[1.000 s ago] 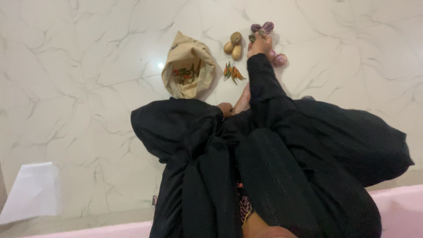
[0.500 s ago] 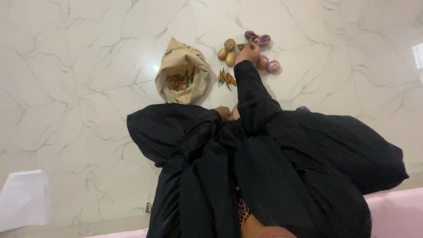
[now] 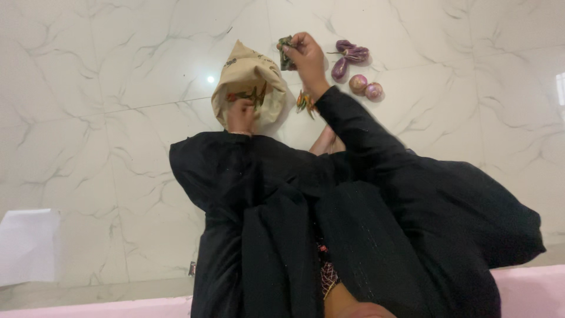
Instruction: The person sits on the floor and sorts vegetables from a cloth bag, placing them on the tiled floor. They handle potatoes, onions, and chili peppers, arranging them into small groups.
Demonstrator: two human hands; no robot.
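Note:
My right hand [image 3: 307,58] is raised over the floor, shut on a small dark green vegetable [image 3: 286,54] just beside the top of a beige paper bag [image 3: 250,69]. My left hand [image 3: 241,115] grips the bag's near rim at its opening, where red and green chillies [image 3: 247,95] show inside. A few loose chillies [image 3: 305,102] lie on the floor under my right wrist. Small purple eggplants [image 3: 348,56] and two reddish onions [image 3: 365,87] lie to the right of that hand.
I sit on a white marble floor [image 3: 118,118] with black cloth [image 3: 353,224] spread over my legs. A white sheet [image 3: 26,244] lies at the lower left. A pink edge [image 3: 529,288] runs along the bottom.
My right hand lifted from the eggplants and moved left toward the bag with a green vegetable in it. My left hand came out from the cloth to the bag's rim. The potatoes are now hidden.

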